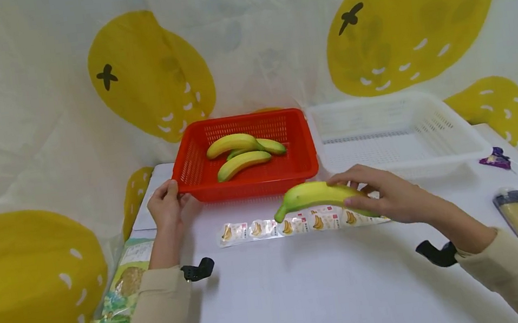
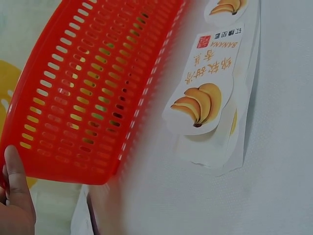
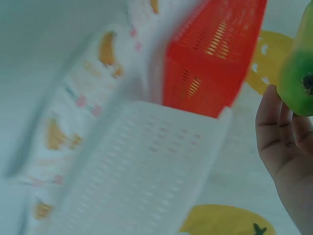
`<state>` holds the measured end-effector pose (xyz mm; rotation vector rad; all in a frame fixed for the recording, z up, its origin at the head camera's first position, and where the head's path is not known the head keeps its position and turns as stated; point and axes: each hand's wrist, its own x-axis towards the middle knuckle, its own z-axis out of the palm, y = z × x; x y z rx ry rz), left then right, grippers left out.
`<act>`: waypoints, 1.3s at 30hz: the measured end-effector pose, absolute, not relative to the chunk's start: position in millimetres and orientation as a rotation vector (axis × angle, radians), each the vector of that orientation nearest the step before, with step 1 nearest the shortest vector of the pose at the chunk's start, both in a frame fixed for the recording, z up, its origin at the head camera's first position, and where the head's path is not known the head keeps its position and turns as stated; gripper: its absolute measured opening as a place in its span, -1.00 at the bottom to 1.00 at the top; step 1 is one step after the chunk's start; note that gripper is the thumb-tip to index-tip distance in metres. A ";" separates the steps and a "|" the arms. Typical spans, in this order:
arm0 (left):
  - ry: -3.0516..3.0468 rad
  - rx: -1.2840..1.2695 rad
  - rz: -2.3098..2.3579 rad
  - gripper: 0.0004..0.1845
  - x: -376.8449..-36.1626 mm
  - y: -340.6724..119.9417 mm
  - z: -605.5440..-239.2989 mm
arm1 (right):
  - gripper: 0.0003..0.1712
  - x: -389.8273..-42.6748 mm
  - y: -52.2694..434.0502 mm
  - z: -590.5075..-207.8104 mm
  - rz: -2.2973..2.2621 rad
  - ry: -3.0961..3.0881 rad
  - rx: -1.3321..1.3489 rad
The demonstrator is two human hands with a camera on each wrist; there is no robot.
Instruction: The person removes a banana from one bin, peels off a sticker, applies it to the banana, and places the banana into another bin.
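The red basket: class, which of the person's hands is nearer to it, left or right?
Left. The left hand grips the near left corner of the red basket; the right hand is apart from it, in front and to the right, holding a banana.

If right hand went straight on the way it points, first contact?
Likely the red perforated basket, at the right part of its front side; the banana in the right hand would probably touch it first. Hand height is unclear in the head view, so it might clear the rim.
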<state>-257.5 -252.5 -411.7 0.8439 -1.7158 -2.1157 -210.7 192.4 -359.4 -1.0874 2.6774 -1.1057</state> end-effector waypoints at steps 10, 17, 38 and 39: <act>-1.632 0.804 -2.149 -0.56 -257.8 -250.8 -413.4 | -0.58 -179.8 201.1 -426.2 -1.206 2.530 -1.043; -1.628 0.796 -2.153 -0.55 -257.3 -250.1 -414.2 | -0.60 -178.0 198.1 -443.3 -1.152 2.476 -1.005; -2.405 0.720 -2.019 -0.56 -214.0 -255.7 -432.7 | -0.59 -177.5 195.5 -446.4 -1.089 2.507 -0.951; -2.531 0.626 -1.932 -0.57 -211.6 -253.5 -433.4 | -0.59 -177.4 195.6 -446.8 -1.095 2.509 -0.954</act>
